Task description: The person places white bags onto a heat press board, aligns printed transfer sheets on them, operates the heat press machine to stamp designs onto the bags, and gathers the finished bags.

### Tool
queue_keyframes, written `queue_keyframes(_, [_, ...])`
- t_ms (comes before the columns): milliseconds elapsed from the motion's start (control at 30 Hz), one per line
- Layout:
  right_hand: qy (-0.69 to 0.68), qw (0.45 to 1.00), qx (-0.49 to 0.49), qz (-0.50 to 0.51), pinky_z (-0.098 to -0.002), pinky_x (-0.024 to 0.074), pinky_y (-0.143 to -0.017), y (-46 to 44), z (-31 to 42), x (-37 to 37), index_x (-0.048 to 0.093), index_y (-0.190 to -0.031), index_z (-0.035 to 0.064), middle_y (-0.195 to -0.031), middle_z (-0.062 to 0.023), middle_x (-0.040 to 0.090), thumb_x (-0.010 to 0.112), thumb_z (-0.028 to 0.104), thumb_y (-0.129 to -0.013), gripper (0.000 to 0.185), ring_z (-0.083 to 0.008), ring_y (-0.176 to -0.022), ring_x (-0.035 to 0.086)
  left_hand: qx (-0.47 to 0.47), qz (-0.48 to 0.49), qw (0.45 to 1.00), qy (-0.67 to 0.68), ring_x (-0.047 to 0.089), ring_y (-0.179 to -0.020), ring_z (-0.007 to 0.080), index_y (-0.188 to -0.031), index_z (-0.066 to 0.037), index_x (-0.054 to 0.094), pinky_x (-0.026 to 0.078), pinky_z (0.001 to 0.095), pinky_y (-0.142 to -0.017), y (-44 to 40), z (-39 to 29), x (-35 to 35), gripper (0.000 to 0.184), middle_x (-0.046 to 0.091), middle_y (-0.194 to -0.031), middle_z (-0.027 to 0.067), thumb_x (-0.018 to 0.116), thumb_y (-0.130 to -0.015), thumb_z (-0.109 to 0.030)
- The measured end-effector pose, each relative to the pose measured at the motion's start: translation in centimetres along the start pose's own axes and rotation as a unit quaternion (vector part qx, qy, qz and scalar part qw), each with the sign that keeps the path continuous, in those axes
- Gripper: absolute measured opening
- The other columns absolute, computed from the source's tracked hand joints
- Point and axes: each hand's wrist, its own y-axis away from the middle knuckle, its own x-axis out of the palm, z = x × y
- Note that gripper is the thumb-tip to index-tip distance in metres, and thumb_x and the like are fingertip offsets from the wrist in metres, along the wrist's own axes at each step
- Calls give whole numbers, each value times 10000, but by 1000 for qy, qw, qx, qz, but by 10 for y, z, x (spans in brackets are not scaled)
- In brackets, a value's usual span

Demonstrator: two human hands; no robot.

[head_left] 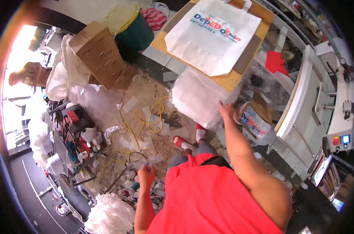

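My right hand [225,110] is at the right edge of a plastic-wrapped white stack [198,97], with some fingers stretched out; I cannot tell whether it touches the wrap. Just above the stack, a white tote bag [214,37] printed "DepED" in blue and red lies flat on a wooden board [227,81]. Right of that hand is a wrapped bundle [255,121] with similar print. My left hand [146,176] hangs low with its fingers curled, beside some thin whitish material [145,160]. What it holds, if anything, is hidden.
A yellow cord [138,132] lies looped on the littered floor. Cardboard box [101,56] and green bin [135,33] stand at the back. Bottles and jars [157,191] and a white bundle [110,214] sit low left. On the right is a white machine [302,105] with a control panel [341,141].
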Motion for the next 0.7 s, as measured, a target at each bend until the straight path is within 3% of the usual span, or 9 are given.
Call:
queue_keyframes(100, [-14, 997, 38, -66, -475, 485, -946, -8, 19, 13, 569, -1107, -98, -1116, -313, 632, 703, 596, -804, 769, -423, -1093, 612, -103, 116, 984, -93, 675, -748, 415, -749, 25, 635, 497, 493, -652, 63, 96, 28, 419, 638, -732, 263, 695, -824, -383])
queue_keyframes(200, [-32, 992, 64, -107, -473, 494, -931, -41, 11, 44, 572, -1100, -97, -1117, -305, 637, 701, 587, -808, 754, -424, -1071, 621, -207, 178, 956, -107, 679, -817, 418, -794, 28, 663, 510, 492, -710, 102, 133, 17, 436, 662, -782, 262, 682, -807, -408])
queue_keyframes(300, [-72, 991, 68, -89, -463, 500, -918, -69, -13, 53, 579, -1080, -94, -1106, -279, 652, 700, 540, -819, 696, -415, -1061, 627, -258, 153, 947, -114, 683, -811, 404, -785, 26, 654, 514, 475, -717, 112, 146, 10, 421, 665, -760, 249, 687, -792, -394])
queue_keyframes(367, [-112, 991, 36, -70, -443, 508, -896, -60, 1, 36, 587, -1028, -88, -1029, -238, 688, 685, 409, -845, 538, -388, -1004, 656, -243, 152, 953, -94, 678, -782, 394, -782, 26, 648, 513, 462, -712, 111, 158, 11, 420, 661, -749, 241, 689, -792, -393])
queue_keyframes(400, [-117, 990, 32, -75, -443, 508, -896, -64, 3, 35, 587, -1028, -88, -1029, -238, 688, 685, 409, -845, 538, -388, -1004, 656, -230, 156, 958, -75, 672, -753, 384, -780, 25, 643, 512, 449, -707, 104, 163, 13, 420, 657, -739, 233, 691, -792, -391])
queue_keyframes(467, [-127, 990, 39, -55, -427, 522, -868, -99, -21, 50, 591, -1023, -68, -983, -235, 699, 661, 339, -842, 451, -381, -932, 676, -221, 134, 965, -35, 657, -755, 428, -702, 14, 605, 510, 477, -709, 91, 147, 11, 434, 643, -705, 242, 698, -805, -398])
queue_keyframes(533, [-191, 958, 19, -215, -430, 536, -818, -143, -55, 107, 633, -943, -30, -953, -234, 703, 658, 295, -818, 349, -385, -900, 682, -219, 126, 967, -34, 662, -743, 415, -698, 17, 606, 511, 470, -705, 79, 143, 10, 451, 641, -696, 237, 704, -807, -410])
queue_keyframes(633, [-21, 984, -115, -137, -449, 540, -756, -123, -44, 69, 685, -840, 12, -898, -215, 711, 662, 249, -797, 242, -391, -914, 679, -207, 151, 966, -25, 671, -748, 400, -706, 18, 619, 512, 468, -712, 70, 153, 8, 466, 649, -707, 238, 700, -810, -429])
queue_keyframes(700, [54, 988, -100, -100, -467, 539, -793, -109, -29, 57, 727, -877, 19, -946, -224, 709, 630, 321, -818, 322, -405, -903, 679, -198, 183, 962, -39, 680, -794, 401, -737, 17, 646, 518, 463, -730, 62, 166, 3, 465, 668, -753, 249, 690, -814, -439])
